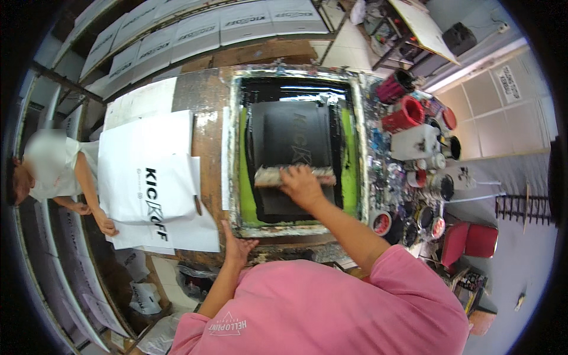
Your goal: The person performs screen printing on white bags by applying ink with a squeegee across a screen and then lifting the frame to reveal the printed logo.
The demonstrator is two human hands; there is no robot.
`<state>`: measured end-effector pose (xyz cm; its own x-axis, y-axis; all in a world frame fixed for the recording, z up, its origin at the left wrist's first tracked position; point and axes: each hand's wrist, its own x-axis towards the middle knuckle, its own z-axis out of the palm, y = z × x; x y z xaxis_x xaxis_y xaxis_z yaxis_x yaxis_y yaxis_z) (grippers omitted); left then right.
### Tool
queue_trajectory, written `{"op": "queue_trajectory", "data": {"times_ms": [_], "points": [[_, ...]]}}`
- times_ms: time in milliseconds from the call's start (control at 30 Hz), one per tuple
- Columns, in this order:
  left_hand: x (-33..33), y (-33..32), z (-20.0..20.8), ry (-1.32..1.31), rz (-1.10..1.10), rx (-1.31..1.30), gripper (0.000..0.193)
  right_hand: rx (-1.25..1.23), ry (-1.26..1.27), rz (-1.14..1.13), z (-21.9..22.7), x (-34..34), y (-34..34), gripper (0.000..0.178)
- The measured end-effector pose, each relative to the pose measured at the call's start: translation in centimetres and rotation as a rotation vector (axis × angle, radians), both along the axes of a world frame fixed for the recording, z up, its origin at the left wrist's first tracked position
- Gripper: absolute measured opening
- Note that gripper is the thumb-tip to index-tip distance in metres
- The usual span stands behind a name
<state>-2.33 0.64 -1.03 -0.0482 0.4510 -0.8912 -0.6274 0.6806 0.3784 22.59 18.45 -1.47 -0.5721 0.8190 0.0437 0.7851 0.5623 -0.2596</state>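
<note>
My right hand (302, 186) is wrapped over a worn wooden squeegee (267, 177), which lies crosswise on the mesh of a screen printing frame (235, 148). Black ink (284, 92) coats the mesh, pooled and shiny at the far end, and dark lettering shows faintly beyond the squeegee. Green strips border the ink on both sides. At the frame's near left corner is my left hand (236, 245), thumb and fingers spread, holding nothing I can see. Left of the frame lie white printed sheets (124, 154) with black lettering, overlapping one another.
A co-worker's hand (106, 225) touches the sheets' left edge. Ink tubs, a red bucket (408, 115) and a white jug (414, 142) crowd the right side. Racks of printed sheets (248, 21) stand behind and at left. A red chair (470, 242) is at right.
</note>
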Motion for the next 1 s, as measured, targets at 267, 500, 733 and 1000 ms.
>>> {"op": "queue_trajectory", "data": {"times_ms": [267, 500, 733, 1000], "points": [[-1.4, 0.7, 0.0, -0.165, -0.097, 0.065, 0.127, 0.186, 0.013, -0.09, 0.8, -1.7, 19.2, 0.048], [-1.9, 0.3, -0.1, -0.229, -0.112, 0.107, 0.138, -0.305, -0.066, -0.019, 5.1, -0.6, 20.2, 0.05], [-0.3, 0.7, -0.9, -0.067, -0.018, 0.034, 0.133, -0.41, -0.03, -0.025, 7.7, 2.1, -3.7, 0.047], [0.4, -1.5, 8.6, 0.06, -0.024, 0.437, 0.11, 0.11, 0.021, -0.039, 13.9, 0.6, -12.5, 0.039]]}}
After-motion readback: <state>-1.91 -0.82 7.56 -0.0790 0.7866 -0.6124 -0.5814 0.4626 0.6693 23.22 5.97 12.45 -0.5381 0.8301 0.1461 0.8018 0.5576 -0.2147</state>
